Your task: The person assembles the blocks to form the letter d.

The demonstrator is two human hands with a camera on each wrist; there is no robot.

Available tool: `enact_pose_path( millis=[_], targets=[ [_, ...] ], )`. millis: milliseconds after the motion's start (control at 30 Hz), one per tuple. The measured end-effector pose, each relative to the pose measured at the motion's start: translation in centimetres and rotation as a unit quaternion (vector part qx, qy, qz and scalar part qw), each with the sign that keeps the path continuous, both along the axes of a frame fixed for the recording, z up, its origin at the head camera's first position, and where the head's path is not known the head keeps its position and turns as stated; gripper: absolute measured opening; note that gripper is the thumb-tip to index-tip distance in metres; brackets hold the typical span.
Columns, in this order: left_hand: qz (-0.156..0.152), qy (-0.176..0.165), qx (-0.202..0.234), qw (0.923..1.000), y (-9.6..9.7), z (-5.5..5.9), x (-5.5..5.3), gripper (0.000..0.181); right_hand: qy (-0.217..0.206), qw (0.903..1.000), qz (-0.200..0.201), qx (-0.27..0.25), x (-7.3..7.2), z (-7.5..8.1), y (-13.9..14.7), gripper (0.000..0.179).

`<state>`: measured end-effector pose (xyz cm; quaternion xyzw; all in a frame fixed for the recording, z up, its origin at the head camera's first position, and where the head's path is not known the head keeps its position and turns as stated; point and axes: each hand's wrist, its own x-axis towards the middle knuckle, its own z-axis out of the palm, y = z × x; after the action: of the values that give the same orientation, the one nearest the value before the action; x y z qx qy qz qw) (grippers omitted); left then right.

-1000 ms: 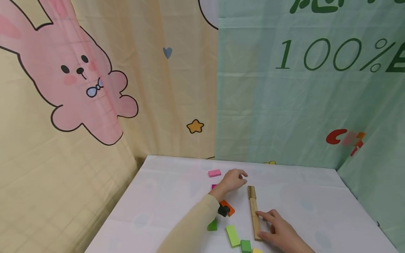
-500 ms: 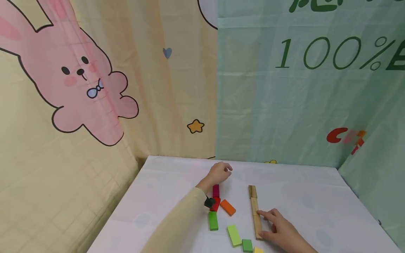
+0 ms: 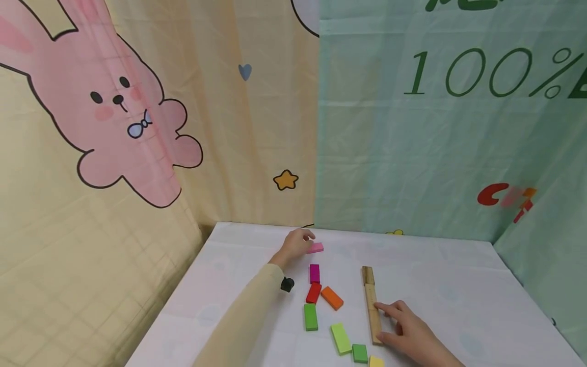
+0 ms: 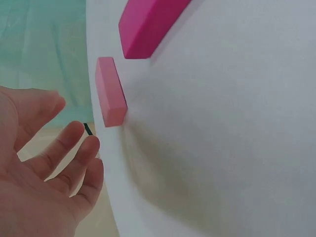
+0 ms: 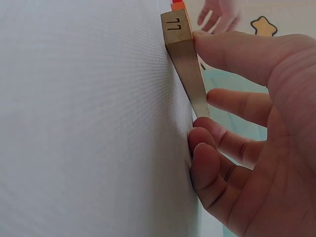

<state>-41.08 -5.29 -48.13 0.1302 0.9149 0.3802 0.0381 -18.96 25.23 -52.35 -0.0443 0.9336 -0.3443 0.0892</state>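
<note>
My left hand (image 3: 295,244) hovers at the far side of the table beside a light pink block (image 3: 316,247), fingers loosely bent. In the left wrist view a gap separates the fingertips from that pink block (image 4: 111,94). Nothing is in that hand. A row of wooden blocks (image 3: 372,316) lies end to end, with a darker wooden block (image 3: 368,275) at its far end. My right hand (image 3: 410,329) rests at the row's right side. Its thumb touches the near end, stamped with a mark (image 5: 177,25), and the index finger touches farther along; the other fingers are bent.
Magenta (image 3: 314,273), red (image 3: 314,293), orange (image 3: 332,298) and green (image 3: 311,317) blocks lie left of the wooden row. Nearer are lime (image 3: 341,339), small green (image 3: 359,353) and yellow (image 3: 376,361) blocks. Printed curtains (image 3: 257,127) hang behind the white table (image 3: 440,285).
My left hand has swung left, passing over the pink block to its left side and uncovering the magenta, red and orange blocks. The right hand stays at the wooden row.
</note>
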Motion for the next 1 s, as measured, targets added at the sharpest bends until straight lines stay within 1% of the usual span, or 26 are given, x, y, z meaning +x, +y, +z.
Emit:
enact_pose_path(
  millis=[167, 300, 400, 533, 700, 833, 900, 1000],
  targets=[
    [0.013, -0.002, 0.025, 0.9996, -1.0, -1.7, -1.0, 0.026, 0.001, 1.0, -0.001, 0.005, 0.0, 0.2, 0.2, 0.071],
    [0.023, -0.014, 0.059, 0.9979, -1.5, -2.9, -1.2, 0.029, -0.002, 1.0, 0.001, 0.004, 0.0, 0.3, 0.3, 0.071],
    [0.035, -0.022, 0.072, 0.9965, -1.7, -3.5, -1.4, 0.031, -0.004, 1.0, 0.001, -0.002, -0.1, 0.2, 0.2, 0.071],
    [0.054, -0.019, 0.075, 0.9955, -1.7, -3.7, -1.5, 0.032, 0.007, 0.9999, 0.014, -0.004, -0.2, 0.0, 0.1, 0.071],
    [0.07, -0.023, 0.078, 0.9943, -1.4, -3.6, -1.1, 0.032, 0.017, 0.9995, 0.026, 0.003, -0.2, -0.2, 0.2, 0.073],
    [0.065, -0.031, 0.071, 0.9949, -1.0, -3.7, -1.0, 0.032, 0.014, 0.9996, 0.023, 0.005, -0.1, -0.2, 0.3, 0.072],
    [0.057, -0.028, 0.064, 0.9959, -1.0, -3.7, -1.0, 0.032, 0.007, 0.9998, 0.018, 0.003, -0.1, -0.1, 0.2, 0.072],
    [0.045, -0.013, 0.05, 0.9977, -1.0, -3.6, -0.7, 0.031, -0.001, 1.0, 0.009, 0.0, -0.2, -0.1, 0.1, 0.072]
  ],
)
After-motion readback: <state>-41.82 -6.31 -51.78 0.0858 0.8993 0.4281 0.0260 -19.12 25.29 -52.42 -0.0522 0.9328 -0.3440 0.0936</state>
